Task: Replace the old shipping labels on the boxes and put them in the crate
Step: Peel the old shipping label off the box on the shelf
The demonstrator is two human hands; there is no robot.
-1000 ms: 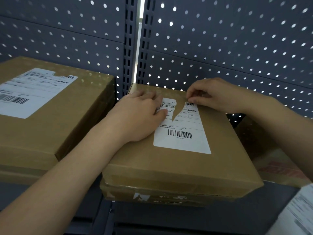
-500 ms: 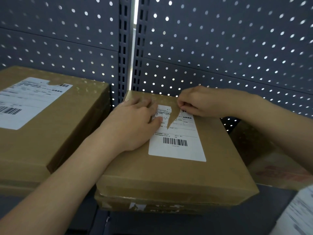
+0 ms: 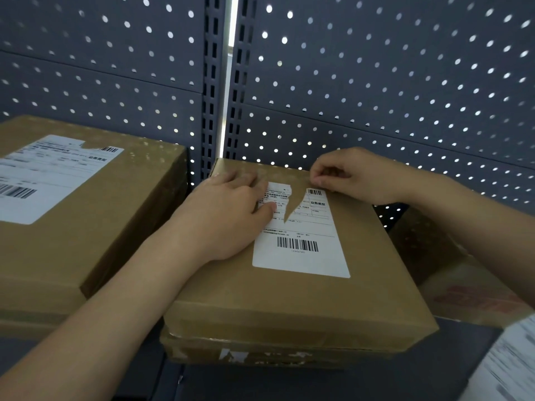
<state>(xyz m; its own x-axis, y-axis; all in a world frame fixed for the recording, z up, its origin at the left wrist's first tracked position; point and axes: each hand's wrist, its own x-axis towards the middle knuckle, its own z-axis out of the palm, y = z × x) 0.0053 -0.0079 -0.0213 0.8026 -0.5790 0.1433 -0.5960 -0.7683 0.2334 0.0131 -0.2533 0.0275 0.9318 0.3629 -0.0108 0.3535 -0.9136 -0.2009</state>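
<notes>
Nearest, lower right, a blurred printed sheet (image 3: 503, 369). Next, the middle box (image 3: 289, 299), sitting on a flatter box (image 3: 260, 354) on the dark shelf (image 3: 405, 383). On its top, the white label (image 3: 301, 250), torn in a notch from the far edge. The left hand (image 3: 228, 215) lies flat, fingers straight, pressing box and label's left part. The right hand (image 3: 356, 178), fingers curled, pinches the label's far right corner. Left, a second labelled box (image 3: 86, 227); right, a third box (image 3: 451, 279); behind, the pegboard wall (image 3: 376, 82).
</notes>
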